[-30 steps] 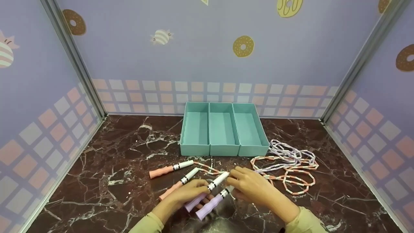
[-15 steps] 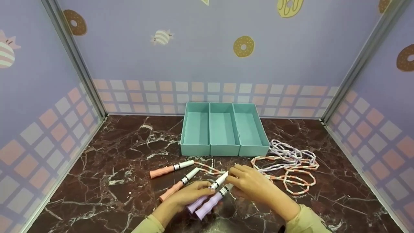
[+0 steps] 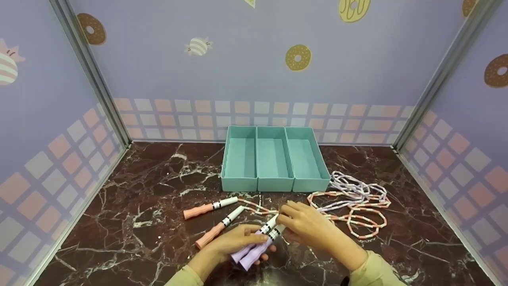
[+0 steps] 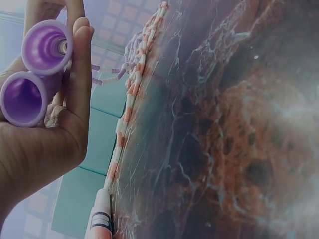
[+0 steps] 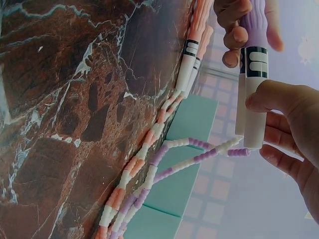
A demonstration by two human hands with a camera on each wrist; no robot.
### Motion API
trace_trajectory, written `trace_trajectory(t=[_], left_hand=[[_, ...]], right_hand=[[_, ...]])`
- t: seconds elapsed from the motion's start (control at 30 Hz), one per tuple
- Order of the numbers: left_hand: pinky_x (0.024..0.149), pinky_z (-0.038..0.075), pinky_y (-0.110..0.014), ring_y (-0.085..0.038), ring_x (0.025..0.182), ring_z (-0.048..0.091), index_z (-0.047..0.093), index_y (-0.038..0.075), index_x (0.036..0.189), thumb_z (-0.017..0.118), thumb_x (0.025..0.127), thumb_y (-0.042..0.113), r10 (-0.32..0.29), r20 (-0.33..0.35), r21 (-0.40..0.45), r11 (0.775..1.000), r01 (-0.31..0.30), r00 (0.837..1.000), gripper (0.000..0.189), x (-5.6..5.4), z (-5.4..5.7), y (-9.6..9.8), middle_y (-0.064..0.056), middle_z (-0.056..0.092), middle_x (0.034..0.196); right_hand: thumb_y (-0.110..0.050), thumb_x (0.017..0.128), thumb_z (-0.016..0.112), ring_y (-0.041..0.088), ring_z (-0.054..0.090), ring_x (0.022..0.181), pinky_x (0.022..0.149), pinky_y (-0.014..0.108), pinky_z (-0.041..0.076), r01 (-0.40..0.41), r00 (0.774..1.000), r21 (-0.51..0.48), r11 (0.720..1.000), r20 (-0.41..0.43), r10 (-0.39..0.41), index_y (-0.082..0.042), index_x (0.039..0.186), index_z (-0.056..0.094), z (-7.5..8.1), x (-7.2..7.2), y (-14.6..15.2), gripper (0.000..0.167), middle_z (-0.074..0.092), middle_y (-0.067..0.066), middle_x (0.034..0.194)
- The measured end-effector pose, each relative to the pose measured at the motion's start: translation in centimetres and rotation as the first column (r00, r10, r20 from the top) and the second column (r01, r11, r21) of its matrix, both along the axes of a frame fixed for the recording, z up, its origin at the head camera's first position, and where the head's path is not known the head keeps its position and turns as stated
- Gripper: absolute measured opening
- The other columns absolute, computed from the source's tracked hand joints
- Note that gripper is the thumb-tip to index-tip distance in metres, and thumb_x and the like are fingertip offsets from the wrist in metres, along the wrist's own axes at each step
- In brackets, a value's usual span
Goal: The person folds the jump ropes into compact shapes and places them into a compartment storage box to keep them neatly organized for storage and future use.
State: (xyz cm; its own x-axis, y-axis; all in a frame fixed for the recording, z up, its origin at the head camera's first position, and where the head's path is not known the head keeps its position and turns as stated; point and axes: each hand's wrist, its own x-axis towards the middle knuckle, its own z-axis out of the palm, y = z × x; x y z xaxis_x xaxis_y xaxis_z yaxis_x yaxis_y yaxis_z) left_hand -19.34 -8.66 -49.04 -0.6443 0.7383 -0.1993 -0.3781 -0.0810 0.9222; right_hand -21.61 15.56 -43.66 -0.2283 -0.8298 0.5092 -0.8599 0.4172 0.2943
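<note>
Two purple jump rope handles [image 3: 254, 254] with white ends lie side by side, raised off the marble table. My left hand [image 3: 232, 240] grips both by their purple parts, thumb across the top and fingertips showing underneath. Their hollow purple ends [image 4: 22, 99] face the left wrist camera. At the other end my right hand [image 3: 307, 222] pinches the white tips [image 5: 256, 112] between thumb and fingers. From those tips runs a purple-and-white beaded rope [image 5: 187, 162]. Left of the left hand, two orange jump rope handles [image 3: 198, 211] rest on the table, joined to an orange-and-white beaded rope [image 3: 367, 237].
Three teal bins [image 3: 276, 184] stand side by side behind the hands, against the back wall's side of the table. Loops of purple-and-white rope [image 3: 349, 184] overlap the orange-and-white coils at the right. Patterned lilac walls [image 3: 254, 79] enclose the dark marble table [image 3: 158, 174].
My left hand has closed round both purple handles, which came together from slightly apart. The right hand has stayed at their white tips. The orange handles and bins have not moved.
</note>
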Motion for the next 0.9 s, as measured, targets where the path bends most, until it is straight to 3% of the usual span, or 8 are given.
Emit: trace_trajectory(t=[0.27,0.43,0.57,0.7,0.9], left_hand=[[0.066,0.060,-0.024,-0.011,0.077,0.072,0.053,0.004,0.116,0.063,0.095,0.012,-0.012,-0.010,0.013,1.000,0.012,1.000,0.025,0.12,-0.19,0.10,-0.004,0.075,0.100],[0.067,0.061,-0.026,-0.012,0.076,0.072,0.053,0.004,0.118,0.063,0.094,0.011,0.004,-0.015,0.006,1.000,-0.004,1.000,0.026,0.15,-0.31,0.01,-0.004,0.075,0.102],[0.066,0.061,-0.025,-0.011,0.077,0.071,0.054,0.001,0.120,0.063,0.094,0.011,0.021,-0.008,-0.006,1.000,-0.021,1.000,0.030,0.10,-0.29,-0.11,-0.004,0.074,0.104],[0.066,0.061,-0.025,-0.012,0.076,0.072,0.053,-0.001,0.121,0.064,0.093,0.011,0.042,-0.003,-0.007,0.999,-0.042,0.999,0.033,0.14,-0.13,-0.12,-0.005,0.075,0.102],[0.066,0.061,-0.026,-0.013,0.074,0.071,0.049,0.003,0.118,0.064,0.093,0.009,0.044,0.022,0.020,0.999,-0.045,0.999,0.030,0.40,0.11,-0.07,-0.007,0.074,0.098]], right_hand=[[-0.011,0.065,0.075,0.012,0.051,0.079,0.071,0.024,0.048,0.004,1.000,-0.013,1.000,0.015,-0.004,-0.017,0.086,0.059,0.05,0.00,-0.14,0.027,0.057,-0.005,0.088],[-0.008,0.066,0.076,0.012,0.057,0.085,0.076,0.024,0.052,-0.002,0.999,-0.041,0.999,0.039,0.004,-0.015,0.094,0.064,0.05,0.04,-0.08,0.032,0.061,-0.003,0.095],[-0.010,0.068,0.078,0.014,0.064,0.095,0.085,0.026,0.055,0.012,0.998,-0.047,0.999,0.057,-0.009,-0.014,0.115,0.067,0.04,-0.02,-0.05,0.048,0.068,0.000,0.108],[-0.018,0.069,0.083,0.018,0.065,0.110,0.095,0.032,0.056,0.057,0.995,-0.038,0.998,0.080,-0.054,-0.014,0.135,0.059,0.04,-0.12,0.09,0.070,0.067,0.002,0.126],[-0.023,0.066,0.087,0.022,0.063,0.118,0.098,0.037,0.054,0.127,0.984,-0.039,0.991,0.128,-0.121,-0.011,0.141,0.052,-0.01,-0.22,0.39,0.084,0.062,0.006,0.134]])
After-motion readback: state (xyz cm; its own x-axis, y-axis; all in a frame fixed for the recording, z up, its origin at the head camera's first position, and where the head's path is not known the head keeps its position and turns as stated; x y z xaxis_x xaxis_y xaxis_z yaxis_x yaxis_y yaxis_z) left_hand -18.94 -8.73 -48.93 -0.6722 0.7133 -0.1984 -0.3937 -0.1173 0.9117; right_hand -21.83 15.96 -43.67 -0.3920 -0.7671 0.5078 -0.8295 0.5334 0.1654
